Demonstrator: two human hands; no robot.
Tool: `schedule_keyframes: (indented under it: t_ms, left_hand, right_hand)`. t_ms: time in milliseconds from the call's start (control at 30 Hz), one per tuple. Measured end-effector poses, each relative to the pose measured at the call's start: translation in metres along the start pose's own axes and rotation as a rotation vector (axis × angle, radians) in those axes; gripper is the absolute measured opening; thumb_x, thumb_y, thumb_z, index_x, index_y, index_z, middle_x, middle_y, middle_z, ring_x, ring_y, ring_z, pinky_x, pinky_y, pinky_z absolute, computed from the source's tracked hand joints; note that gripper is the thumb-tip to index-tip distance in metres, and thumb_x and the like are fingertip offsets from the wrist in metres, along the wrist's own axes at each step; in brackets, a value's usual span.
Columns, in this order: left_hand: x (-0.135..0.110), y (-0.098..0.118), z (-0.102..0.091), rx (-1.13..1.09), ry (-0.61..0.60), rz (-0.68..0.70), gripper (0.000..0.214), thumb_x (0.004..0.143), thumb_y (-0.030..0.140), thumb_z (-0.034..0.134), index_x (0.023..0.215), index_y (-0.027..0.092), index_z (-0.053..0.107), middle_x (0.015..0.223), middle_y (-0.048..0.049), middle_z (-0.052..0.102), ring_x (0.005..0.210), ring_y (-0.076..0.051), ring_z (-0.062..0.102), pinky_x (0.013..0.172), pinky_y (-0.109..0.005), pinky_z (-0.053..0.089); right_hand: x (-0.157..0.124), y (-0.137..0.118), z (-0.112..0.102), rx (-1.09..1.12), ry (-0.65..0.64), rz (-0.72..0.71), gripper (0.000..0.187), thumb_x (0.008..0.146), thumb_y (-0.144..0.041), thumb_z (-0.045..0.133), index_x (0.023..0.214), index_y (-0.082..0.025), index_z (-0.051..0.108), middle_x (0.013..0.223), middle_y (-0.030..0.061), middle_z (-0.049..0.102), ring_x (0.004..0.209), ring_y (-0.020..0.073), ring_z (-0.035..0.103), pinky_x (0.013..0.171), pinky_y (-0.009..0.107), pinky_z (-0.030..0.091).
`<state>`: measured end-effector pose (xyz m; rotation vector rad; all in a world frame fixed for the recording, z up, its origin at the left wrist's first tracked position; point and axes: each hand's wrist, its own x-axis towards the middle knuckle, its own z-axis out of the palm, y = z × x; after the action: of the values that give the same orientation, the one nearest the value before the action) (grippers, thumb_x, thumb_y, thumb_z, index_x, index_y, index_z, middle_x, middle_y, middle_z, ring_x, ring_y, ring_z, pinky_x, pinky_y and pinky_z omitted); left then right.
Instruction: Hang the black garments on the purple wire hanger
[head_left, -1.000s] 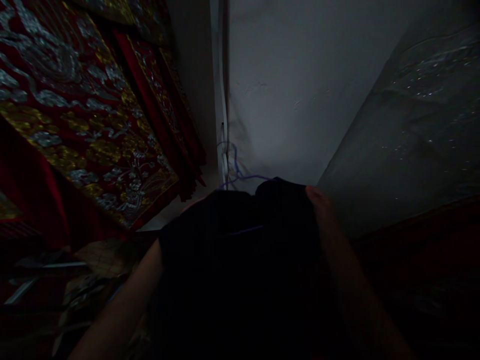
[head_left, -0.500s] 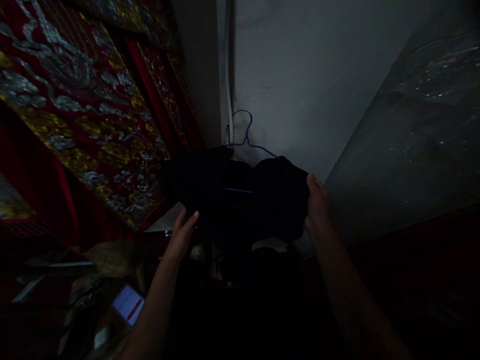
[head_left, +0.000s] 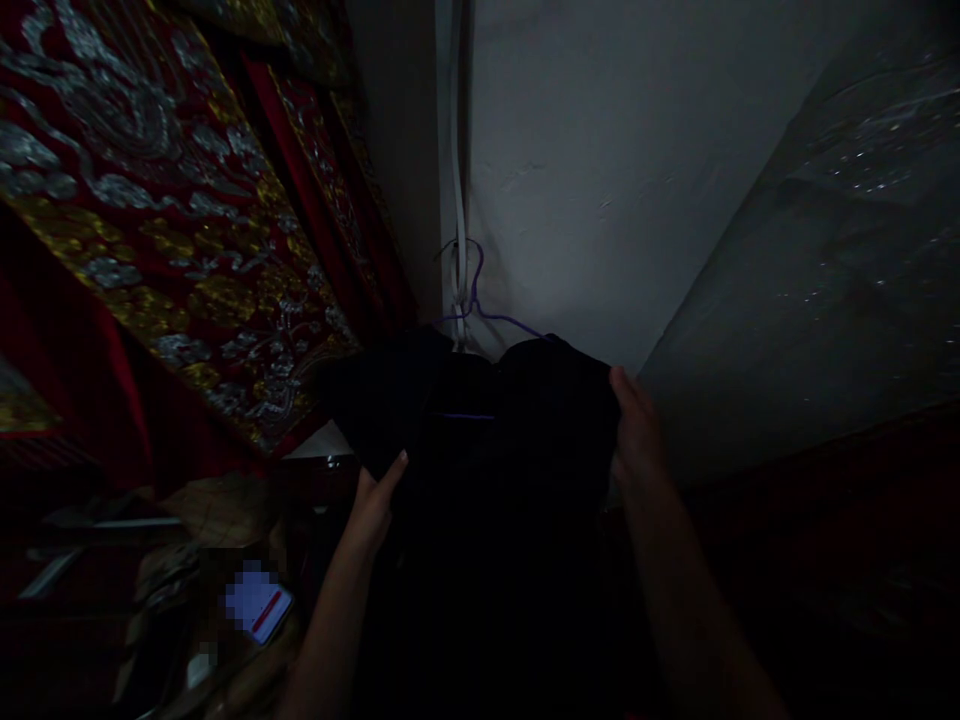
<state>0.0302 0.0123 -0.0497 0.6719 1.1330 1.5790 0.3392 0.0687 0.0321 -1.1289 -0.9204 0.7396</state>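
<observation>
Head view, v. dark: black garment (head_left: pixel 517 430) mid-frame, running down twd 6 o'clock, on a purple hanger (head_left: pixel 514 321) whose arms go in at the shoulders, prob. so the top has a firm shape to hang from; a bit of purple bar shows thru the neck. Hook is at 12, by a pale strip (head_left: pixel 459 180) on the wall (head_left: pixel 585 160); can't tell if it's caught on anything. R hand (head_left: pixel 637 430) at approx. 4 has fingers closed on the garment's edge at the shoulder, seemingly to steady that side. L hand (head_left: pixel 379 500) at 7–8: thumb over the cloth, other fingers mostly behind, prob. supporting the sleeve side; can't tell how tightly it's closed. Red embroidered cloth (head_left: pixel 210 240) w/ silver & gold at 10, shiny sheet (head_left: pixel 847 260) at 2–3. Lit phone (head_left: pixel 271 607) at approx. 8, clear of both hands
</observation>
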Motion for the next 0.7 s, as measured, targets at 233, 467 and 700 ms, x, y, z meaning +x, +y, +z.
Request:
schedule_keyframes:
  t_ms: [233, 467, 700]
  left_hand:
    - [-0.027, -0.01, 0.003, -0.081, 0.116, -0.121, 0.047, 0.076, 0.033, 0.081, 0.12, 0.025, 0.065, 0.124, -0.0071, 0.072, 0.127, -0.028, 0.06, 0.11, -0.043, 0.049]
    - [-0.05, -0.005, 0.023, -0.089, 0.117, -0.238, 0.046, 0.079, 0.024, 0.08, 0.122, 0.02, 0.064, 0.122, -0.0103, 0.073, 0.117, -0.026, 0.067, 0.104, -0.04, 0.053]
    - [-0.053, -0.004, 0.018, -0.008, 0.069, -0.147, 0.054, 0.072, 0.037, 0.085, 0.119, 0.017, 0.064, 0.116, -0.0119, 0.074, 0.114, -0.029, 0.069, 0.099, -0.041, 0.056]
  right_hand:
    - [-0.074, 0.062, 0.004, -0.035, 0.529, -0.197, 0.046, 0.087, -0.051, 0.059, 0.122, -0.022, 0.057, 0.132, 0.0096, 0.058, 0.125, 0.0241, 0.054, 0.107, 0.041, 0.041]
    - [-0.144, 0.082, 0.055, -0.071, -0.335, 0.3, 0.055, 0.081, -0.073, 0.054, 0.08, -0.019, 0.065, 0.079, 0.0068, 0.068, 0.078, 0.0228, 0.063, 0.074, 0.034, 0.048]
    - [-0.154, 0.049, 0.058, -0.007, -0.621, 0.216, 0.055, 0.094, -0.064, 0.043, 0.068, -0.019, 0.059, 0.06, 0.0018, 0.06, 0.063, 0.0154, 0.057, 0.067, 0.029, 0.043]
